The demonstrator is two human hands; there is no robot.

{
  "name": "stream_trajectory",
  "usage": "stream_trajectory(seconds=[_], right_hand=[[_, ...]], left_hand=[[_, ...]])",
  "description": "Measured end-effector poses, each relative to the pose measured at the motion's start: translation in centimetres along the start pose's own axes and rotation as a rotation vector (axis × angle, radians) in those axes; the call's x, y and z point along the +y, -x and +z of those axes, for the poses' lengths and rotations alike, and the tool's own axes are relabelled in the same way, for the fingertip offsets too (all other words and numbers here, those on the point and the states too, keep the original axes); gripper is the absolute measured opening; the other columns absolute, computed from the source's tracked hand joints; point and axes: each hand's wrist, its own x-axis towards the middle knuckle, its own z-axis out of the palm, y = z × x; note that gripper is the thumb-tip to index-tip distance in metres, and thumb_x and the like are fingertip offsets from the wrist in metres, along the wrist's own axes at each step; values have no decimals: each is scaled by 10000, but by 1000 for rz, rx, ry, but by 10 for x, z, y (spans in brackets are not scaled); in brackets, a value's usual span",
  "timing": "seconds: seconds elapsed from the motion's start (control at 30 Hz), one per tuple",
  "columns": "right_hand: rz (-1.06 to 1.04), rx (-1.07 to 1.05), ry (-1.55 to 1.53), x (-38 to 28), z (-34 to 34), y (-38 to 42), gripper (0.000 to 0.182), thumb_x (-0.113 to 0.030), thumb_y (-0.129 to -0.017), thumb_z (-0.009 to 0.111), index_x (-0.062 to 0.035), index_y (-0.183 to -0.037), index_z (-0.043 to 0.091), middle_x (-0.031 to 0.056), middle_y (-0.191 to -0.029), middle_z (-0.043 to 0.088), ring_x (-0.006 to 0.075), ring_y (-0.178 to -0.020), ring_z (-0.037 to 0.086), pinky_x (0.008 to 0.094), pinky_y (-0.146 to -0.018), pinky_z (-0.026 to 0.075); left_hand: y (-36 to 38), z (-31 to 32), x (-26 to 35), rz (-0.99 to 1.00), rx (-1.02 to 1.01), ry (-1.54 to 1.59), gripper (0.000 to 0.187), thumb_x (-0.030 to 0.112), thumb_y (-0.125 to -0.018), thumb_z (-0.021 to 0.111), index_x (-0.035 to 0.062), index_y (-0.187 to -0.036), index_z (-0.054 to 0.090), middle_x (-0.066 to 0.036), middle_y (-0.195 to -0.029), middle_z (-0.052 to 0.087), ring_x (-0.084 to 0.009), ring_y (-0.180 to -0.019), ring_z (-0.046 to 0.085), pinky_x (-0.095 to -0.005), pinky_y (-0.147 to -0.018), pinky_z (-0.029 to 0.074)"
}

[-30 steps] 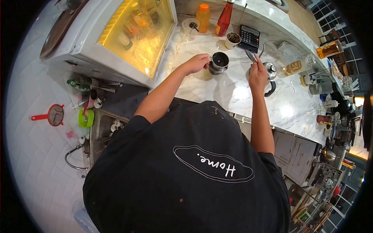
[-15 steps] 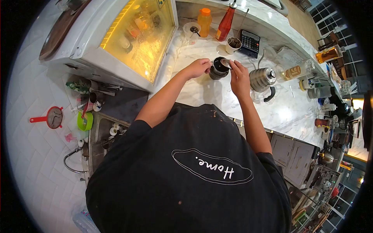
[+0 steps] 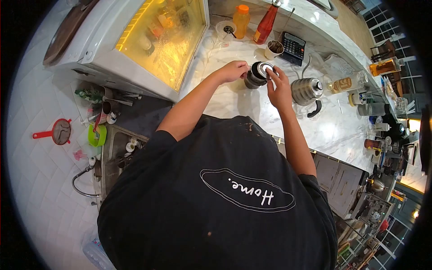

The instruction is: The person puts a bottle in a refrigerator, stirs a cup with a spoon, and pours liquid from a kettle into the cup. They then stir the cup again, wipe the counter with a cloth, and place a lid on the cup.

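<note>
My left hand [image 3: 235, 71] is closed at the left side of a dark pot [image 3: 255, 81] standing on the marble counter, fingers pinched where its handle would be. A round silver lid [image 3: 266, 68] lies tilted over the right part of the pot's mouth, with the fingers of my right hand [image 3: 280, 89] on its near edge. Part of the dark opening shows beside the lid. Close to the right of that hand stands a steel gooseneck kettle [image 3: 307, 91] with a black handle. Behind the pot is a white cup of dark grounds [image 3: 274, 49].
A calculator [image 3: 293, 47], a red bottle [image 3: 266, 24], an orange bottle [image 3: 241, 21] and a clear plastic cup [image 3: 225, 30] line the counter's back. The lit display fridge [image 3: 168, 87] stands left, above a sink [image 3: 112, 148]. Several bottles lie toward the right.
The silver lid, earlier held more on edge at the pot's right rim, now lies flatter across the mouth. My right fingers have spread over it. The view has shifted slightly.
</note>
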Motion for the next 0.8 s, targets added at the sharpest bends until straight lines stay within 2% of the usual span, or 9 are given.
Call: stream_trajectory(seconds=[0.1, 0.33, 0.53, 0.63, 0.8], right_hand=[[10, -19, -20, -2, 1, 0, 479, 4, -876, 641, -140, -1329, 694, 215, -1444, 562, 414, -1286, 561, 452, -1079, 474], [43, -75, -44, -7, 1, -4, 572, 74, -817, 580, -142, -1335, 692, 221, -1474, 534, 415, -1315, 550, 452, -1083, 480], [31, -108, -64, -16, -3, -8, 577, 77, -805, 572, -150, -1319, 705, 229, -1462, 538, 420, -1295, 565, 453, -1074, 487], [37, -110, -58, -16, -3, -6, 562, 75, -843, 553, -176, -1322, 705, 199, -1460, 549, 407, -1292, 572, 441, -1040, 498], [53, -111, -48, -22, -5, -7, 553, 70, -808, 575, -141, -1299, 717, 238, -1449, 549, 414, -1266, 590, 451, -1041, 511]], left_hand=[[4, -2, 5, -61, -33, -10, 254, 265, -1084, 520, 61, -982, 630, -12, -910, 648, -138, -887, 611, -305, -865, 511], [1, -3, 1, -46, -45, -9, 246, 254, -1091, 511, 55, -1018, 635, -17, -956, 653, -146, -914, 615, -312, -885, 513], [1, -2, -3, -29, -35, 21, 245, 246, -1092, 511, 45, -1060, 646, -14, -955, 651, -143, -910, 617, -312, -883, 518], [4, -1, -2, -10, -14, 29, 243, 242, -1091, 514, 42, -1066, 647, -13, -942, 655, -139, -898, 618, -307, -873, 517], [10, 3, 4, -12, 49, -5, 245, 249, -1086, 527, 36, -1077, 648, -22, -930, 670, -135, -880, 629, -305, -861, 519]])
